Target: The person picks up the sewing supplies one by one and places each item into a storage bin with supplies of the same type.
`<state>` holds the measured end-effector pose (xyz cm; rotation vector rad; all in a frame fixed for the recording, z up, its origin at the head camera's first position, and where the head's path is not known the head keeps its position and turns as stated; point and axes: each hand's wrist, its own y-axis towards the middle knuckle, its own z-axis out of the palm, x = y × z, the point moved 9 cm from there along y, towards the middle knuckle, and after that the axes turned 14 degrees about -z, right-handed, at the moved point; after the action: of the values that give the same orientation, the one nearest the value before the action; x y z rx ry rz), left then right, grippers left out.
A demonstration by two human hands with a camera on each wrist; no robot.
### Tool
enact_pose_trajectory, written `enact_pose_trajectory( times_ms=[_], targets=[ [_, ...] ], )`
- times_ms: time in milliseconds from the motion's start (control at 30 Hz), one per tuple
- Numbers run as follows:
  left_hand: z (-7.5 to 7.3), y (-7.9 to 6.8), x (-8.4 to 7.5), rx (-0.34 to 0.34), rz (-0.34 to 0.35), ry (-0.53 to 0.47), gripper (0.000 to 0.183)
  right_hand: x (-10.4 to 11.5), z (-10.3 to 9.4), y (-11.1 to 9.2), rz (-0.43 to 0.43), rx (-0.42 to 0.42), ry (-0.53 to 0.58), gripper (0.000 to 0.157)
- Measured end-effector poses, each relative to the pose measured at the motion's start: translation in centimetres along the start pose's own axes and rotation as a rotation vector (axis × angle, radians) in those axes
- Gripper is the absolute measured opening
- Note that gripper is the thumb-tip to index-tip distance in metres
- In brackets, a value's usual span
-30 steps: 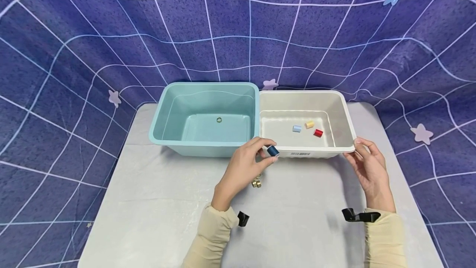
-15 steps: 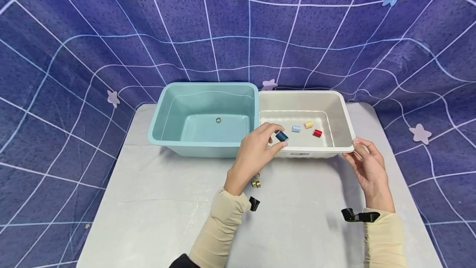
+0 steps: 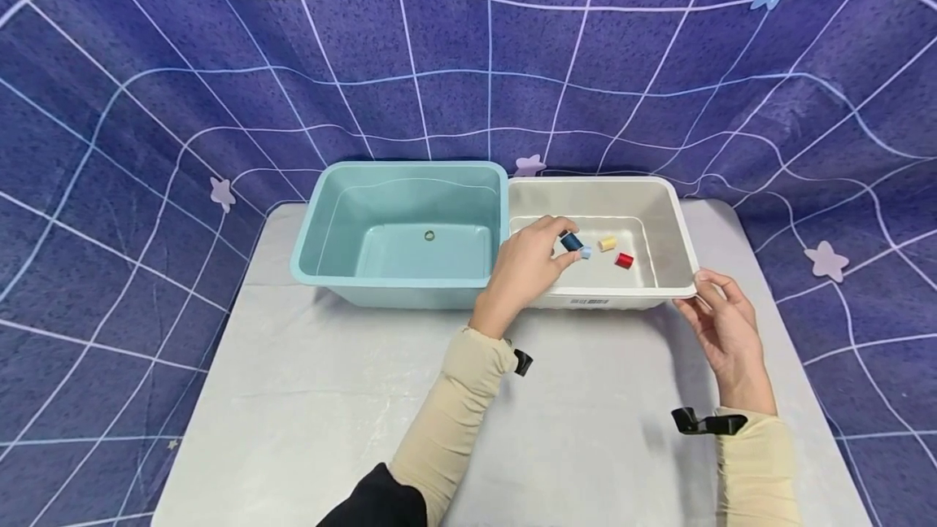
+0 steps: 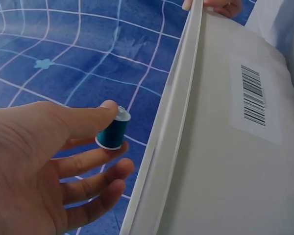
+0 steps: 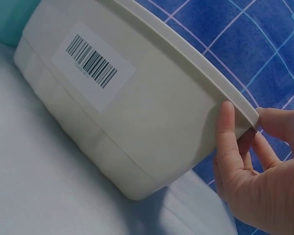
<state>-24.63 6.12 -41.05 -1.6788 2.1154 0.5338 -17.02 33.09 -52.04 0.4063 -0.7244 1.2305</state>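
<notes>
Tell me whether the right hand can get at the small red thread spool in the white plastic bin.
Likely yes: nothing covers the red spool, though the right hand grips the white bin and must first let go.

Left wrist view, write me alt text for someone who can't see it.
A left hand pinches a blue-green spool just past the rim of a white bin. A barcode label is on the bin's outer wall, part of the right hand shows at top, and blue gridded cloth hangs behind.
</notes>
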Motion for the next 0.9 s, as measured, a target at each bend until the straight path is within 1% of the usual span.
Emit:
enact_pose_trajectory(
  times_ms=[133, 267, 367, 533, 600, 767, 900],
  targets=[
    [0.4, 1.5, -0.2, 0.021, -0.004, 0.023, 0.036, 0.0, 0.0, 0.0, 0.003, -0.002, -0.002, 0.015],
    [0.8, 3.1, -0.2, 0.028, -0.026, 0.04, 0.034, -0.1, 0.0, 0.1, 0.006, -0.003, 0.002, 0.015],
    [1.2, 4.2, 0.0, 0.053, -0.073, 0.048, 0.034, -0.1, -0.1, 0.1, 0.007, -0.003, 0.006, 0.015],
    [2.2, 5.9, 0.5, 0.105, -0.176, 0.055, 0.037, -0.2, -0.1, 0.0, 0.01, -0.009, -0.002, 0.015],
    [2.6, 6.5, 0.6, 0.116, -0.21, 0.05, 0.037, -0.2, 0.0, 0.0, 0.012, -0.011, -0.004, 0.015],
    [4.0, 8.0, 0.9, 0.141, -0.265, 0.052, 0.035, -0.1, 0.0, 0.0, 0.01, -0.011, 0.0, 0.016],
    [5.2, 8.8, 1.0, 0.178, -0.298, 0.067, 0.033, 0.0, -0.1, 0.0, 0.012, -0.013, -0.001, 0.016]
  ],
)
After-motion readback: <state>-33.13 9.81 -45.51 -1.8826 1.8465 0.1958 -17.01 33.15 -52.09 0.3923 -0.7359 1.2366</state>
